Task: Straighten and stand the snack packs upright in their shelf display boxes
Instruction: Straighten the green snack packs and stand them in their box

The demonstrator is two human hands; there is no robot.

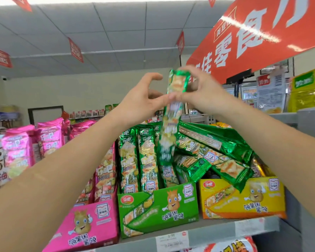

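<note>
A long green snack pack [168,128] hangs almost upright, blurred, above the green display box [158,208]. My right hand [202,91] pinches its top end. My left hand [144,99] is raised just left of the pack, fingers curved and spread, fingertips near or touching its edge. Three green packs [145,160] stand upright in the green box. Several green packs [213,153] lie toppled across the right part of the green box and over the yellow display box [242,197].
A pink display box [85,226] with upright pink packs [105,171] sits at the left on the grey shelf [216,231]. More pink packs [18,151] stand farther left. A red sign [262,33] hangs overhead on the right.
</note>
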